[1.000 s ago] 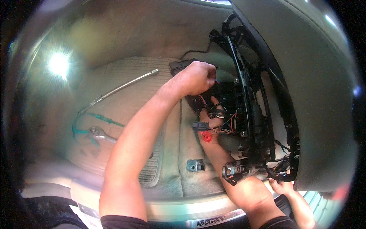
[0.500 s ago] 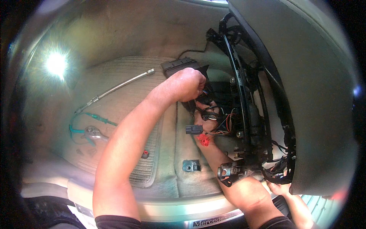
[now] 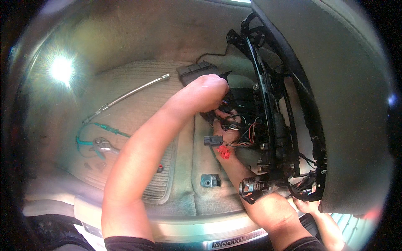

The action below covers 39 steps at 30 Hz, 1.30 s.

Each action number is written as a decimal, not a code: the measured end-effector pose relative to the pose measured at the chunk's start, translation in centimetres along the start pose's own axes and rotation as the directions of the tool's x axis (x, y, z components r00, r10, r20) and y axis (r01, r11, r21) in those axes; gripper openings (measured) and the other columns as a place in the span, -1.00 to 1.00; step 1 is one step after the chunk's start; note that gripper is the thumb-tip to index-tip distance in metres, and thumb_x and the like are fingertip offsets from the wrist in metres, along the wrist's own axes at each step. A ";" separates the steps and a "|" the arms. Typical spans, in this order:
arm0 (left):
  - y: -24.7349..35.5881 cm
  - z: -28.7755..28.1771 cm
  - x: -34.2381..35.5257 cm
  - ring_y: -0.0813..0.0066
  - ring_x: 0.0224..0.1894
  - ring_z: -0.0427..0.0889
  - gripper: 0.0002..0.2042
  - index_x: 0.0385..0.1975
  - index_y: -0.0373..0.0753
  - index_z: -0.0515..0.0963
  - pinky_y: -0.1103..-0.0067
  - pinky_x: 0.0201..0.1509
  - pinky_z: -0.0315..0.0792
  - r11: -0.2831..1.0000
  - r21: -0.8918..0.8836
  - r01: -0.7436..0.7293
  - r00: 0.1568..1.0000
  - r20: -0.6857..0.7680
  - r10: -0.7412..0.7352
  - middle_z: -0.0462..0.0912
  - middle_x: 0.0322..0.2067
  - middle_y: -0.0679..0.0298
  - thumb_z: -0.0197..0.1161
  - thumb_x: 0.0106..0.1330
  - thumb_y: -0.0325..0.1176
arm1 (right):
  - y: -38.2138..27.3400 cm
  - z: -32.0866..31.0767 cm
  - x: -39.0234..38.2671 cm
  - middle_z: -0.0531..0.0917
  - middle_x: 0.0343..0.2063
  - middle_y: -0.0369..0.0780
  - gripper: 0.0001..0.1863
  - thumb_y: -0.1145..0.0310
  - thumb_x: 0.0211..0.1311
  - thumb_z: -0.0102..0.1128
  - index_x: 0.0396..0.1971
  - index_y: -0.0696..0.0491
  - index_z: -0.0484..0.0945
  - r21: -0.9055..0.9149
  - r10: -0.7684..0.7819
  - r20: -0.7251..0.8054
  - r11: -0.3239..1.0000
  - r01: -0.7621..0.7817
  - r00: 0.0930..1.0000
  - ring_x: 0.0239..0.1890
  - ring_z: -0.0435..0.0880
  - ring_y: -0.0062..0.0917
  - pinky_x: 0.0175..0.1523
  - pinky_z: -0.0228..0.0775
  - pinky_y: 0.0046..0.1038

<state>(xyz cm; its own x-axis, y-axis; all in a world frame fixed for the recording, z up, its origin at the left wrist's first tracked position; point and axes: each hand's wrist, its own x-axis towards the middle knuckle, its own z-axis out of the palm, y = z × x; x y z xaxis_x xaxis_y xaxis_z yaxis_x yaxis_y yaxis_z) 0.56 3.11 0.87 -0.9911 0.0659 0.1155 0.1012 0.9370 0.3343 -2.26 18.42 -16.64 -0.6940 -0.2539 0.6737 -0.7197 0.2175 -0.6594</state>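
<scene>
We're holding our left hand [image 3: 213, 90] curled and apparently steadying wires [image 3: 230, 124] across our right hand [image 3: 228, 135]; whether either hand's fingers are gripping, we can't tell.

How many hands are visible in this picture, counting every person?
3: the left hand, near the dark box; the right hand, lower in the picture, among wires; and another person's hand, at the lower right, near the black frame. More may be hidden behind the frame.

A ribbed floor mat [image 3: 136, 73] bears a metal bar [image 3: 134, 92], a ratchet [image 3: 101, 145] and a green tool [image 3: 109, 128]; a bright light [image 3: 62, 70] glares at left; a pale sill [image 3: 180, 228] runs below.
</scene>
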 end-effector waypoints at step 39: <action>0.1 -0.9 -1.2 0.00 -0.15 0.68 -0.82 -0.27 -0.25 0.67 0.29 -0.06 0.56 0.995 -0.089 0.038 0.997 0.068 -0.032 0.68 -0.34 -0.03 0.30 0.11 -0.49 | -3.5 -1.0 0.5 0.63 -0.07 -0.11 -0.63 0.59 0.03 0.33 -0.09 0.20 0.56 0.268 0.281 0.168 0.909 -0.318 0.945 0.03 0.59 -0.37 0.21 0.38 -0.31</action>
<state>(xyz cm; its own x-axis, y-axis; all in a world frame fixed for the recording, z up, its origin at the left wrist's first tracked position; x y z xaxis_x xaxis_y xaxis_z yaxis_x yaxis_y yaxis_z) 1.87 2.86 1.59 -0.9975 0.0588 0.0403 0.0703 0.9045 0.4207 -0.11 18.48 -13.60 -0.8545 -0.3375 0.3949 -0.4278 0.0259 -0.9035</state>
